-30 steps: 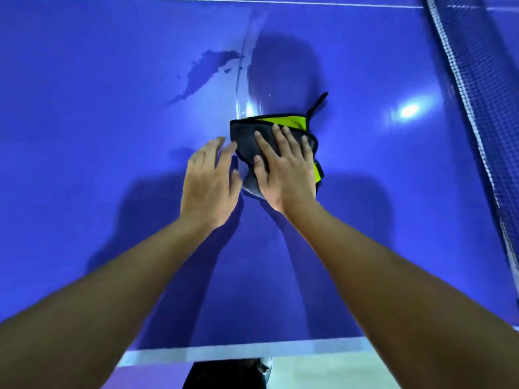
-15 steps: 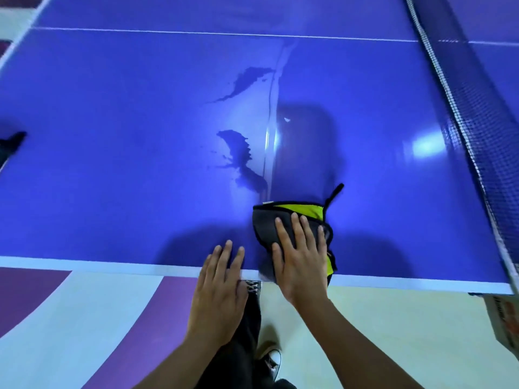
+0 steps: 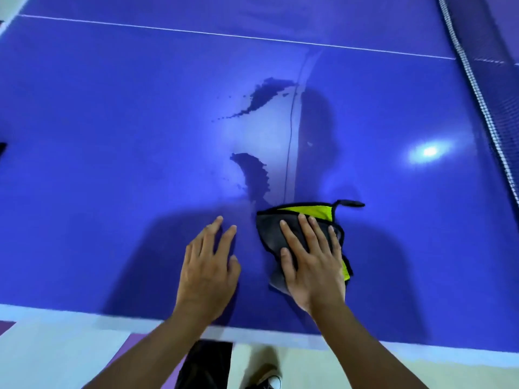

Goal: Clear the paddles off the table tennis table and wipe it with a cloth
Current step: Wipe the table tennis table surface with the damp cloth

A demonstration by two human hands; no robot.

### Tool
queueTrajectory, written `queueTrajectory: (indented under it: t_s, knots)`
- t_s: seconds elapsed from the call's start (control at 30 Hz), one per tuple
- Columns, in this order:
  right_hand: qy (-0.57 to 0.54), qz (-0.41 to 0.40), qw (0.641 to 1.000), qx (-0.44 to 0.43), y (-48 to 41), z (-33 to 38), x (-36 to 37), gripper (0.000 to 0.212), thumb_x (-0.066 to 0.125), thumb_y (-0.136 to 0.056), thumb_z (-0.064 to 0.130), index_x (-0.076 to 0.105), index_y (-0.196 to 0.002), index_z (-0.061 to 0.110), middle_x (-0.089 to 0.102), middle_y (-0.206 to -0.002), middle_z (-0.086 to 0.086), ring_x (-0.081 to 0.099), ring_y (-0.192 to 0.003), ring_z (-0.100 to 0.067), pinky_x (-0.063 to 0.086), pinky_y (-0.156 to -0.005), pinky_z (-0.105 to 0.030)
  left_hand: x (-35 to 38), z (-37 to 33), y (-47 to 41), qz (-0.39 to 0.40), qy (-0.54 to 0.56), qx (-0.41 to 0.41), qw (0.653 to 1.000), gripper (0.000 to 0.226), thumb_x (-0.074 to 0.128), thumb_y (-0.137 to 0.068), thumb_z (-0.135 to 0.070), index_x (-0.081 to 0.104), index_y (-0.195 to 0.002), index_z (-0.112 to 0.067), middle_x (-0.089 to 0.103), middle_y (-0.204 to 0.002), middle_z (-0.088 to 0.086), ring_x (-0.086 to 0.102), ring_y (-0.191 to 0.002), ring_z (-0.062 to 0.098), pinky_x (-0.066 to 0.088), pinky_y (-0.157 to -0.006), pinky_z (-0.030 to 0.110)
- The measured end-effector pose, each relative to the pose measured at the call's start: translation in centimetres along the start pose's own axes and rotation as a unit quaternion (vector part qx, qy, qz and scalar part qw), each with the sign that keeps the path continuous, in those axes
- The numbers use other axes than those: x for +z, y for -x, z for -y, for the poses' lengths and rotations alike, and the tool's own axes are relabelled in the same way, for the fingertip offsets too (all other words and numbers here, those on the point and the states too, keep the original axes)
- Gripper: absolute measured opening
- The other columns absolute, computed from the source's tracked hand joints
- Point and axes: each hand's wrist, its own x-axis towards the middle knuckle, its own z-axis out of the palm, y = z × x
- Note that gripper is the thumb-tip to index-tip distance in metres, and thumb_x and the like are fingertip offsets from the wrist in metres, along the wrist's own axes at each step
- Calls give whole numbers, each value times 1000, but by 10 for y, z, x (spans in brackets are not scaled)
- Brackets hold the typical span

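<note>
A grey and yellow-green cloth (image 3: 269,228) with a black hanging loop lies on the blue table tennis table (image 3: 112,136), just right of the centre line. My right hand (image 3: 311,262) presses flat on the cloth with fingers spread. My left hand (image 3: 209,265) rests flat on the bare table surface beside it, fingers straight, holding nothing. Dark wet streaks (image 3: 252,175) mark the surface beyond the cloth. No paddle is in view.
The net (image 3: 483,102) runs along the right side. The table's white near edge (image 3: 84,315) lies just below my hands, with the floor and my shoe (image 3: 269,381) under it. A small dark object (image 3: 2,148) shows at the far left edge.
The cloth and both hands were pulled back from mid-table to the near edge, then slid forward a little onto the table again. A second wet streak has appeared behind the cloth.
</note>
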Motion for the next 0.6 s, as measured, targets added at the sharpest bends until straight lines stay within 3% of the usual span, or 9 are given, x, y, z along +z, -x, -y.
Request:
queueTrajectory:
  t_s: [0.37,0.47,0.6]
  knots:
    - [8,-14,995,100,-239,-19,13,57,20,-103,50,34,-157,38,28,-167,2,17,-156,-15,11,-127,-46,-20,80,-275,-66,0,4,998,56,51,-98,-21,37,-152,-15,21,-165,12,31,-146,36,30,-116,49]
    - [0,-17,988,151,-302,-29,15,59,19,-101,51,33,-157,40,27,-167,3,16,-156,-15,8,-128,-44,-18,86,-312,-62,14,-61,996,57,44,-100,-25,31,-155,-17,18,-166,9,23,-150,33,25,-120,48]
    - [14,-8,982,188,-382,-50,15,56,23,-104,50,29,-158,40,23,-168,3,14,-156,-17,7,-128,-45,-4,89,-313,-42,-25,-60,997,58,30,-102,-33,25,-157,-16,20,-166,9,13,-154,29,15,-125,46]
